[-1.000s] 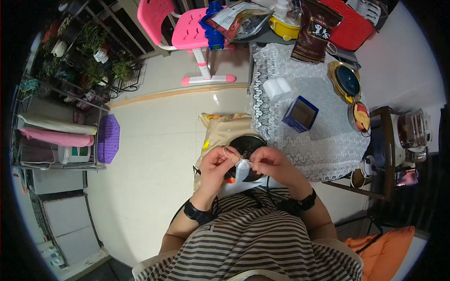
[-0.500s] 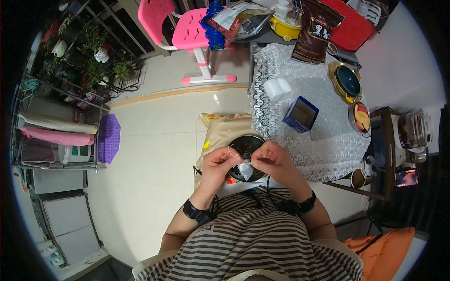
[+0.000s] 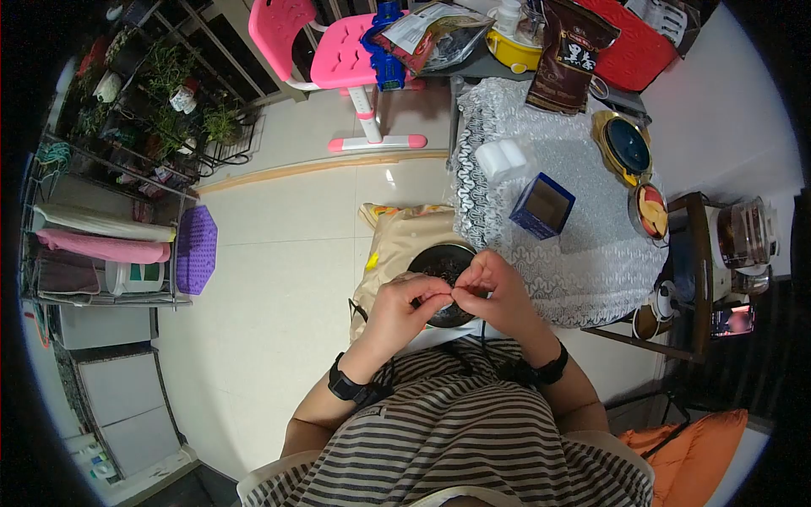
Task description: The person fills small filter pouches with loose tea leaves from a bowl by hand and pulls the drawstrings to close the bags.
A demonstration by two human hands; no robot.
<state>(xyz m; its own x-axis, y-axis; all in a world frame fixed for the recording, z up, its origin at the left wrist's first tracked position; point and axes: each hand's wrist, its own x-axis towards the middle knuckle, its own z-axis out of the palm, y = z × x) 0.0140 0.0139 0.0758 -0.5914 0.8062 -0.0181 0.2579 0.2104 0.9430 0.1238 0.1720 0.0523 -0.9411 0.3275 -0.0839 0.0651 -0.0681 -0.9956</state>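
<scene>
Over a dark round bowl (image 3: 439, 260) in my lap, my left hand (image 3: 407, 306) and my right hand (image 3: 494, 291) meet at their fingertips. Both hands are closed in a pinch, and what lies between the fingertips is too small to make out. Dark loose bits show inside the bowl, partly covered by my fingers. A beige cloth (image 3: 397, 237) with coloured patches lies under the bowl. To the right, on the lace-covered table (image 3: 574, 287), stand an open blue box (image 3: 542, 207) and a wrapped pack of white pieces (image 3: 501, 160).
Further back on the table are a brown bag (image 3: 570, 63), a teal bowl (image 3: 627, 144) and a bowl of sliced fruit (image 3: 650, 211). A pink chair (image 3: 346, 55) stands ahead. Left is a rack with towels (image 3: 106, 247); an orange jacket (image 3: 701, 456) lies lower right.
My hands have come together, with the left moving right. The small white pouch and thread loop seen between them before are no longer visible.
</scene>
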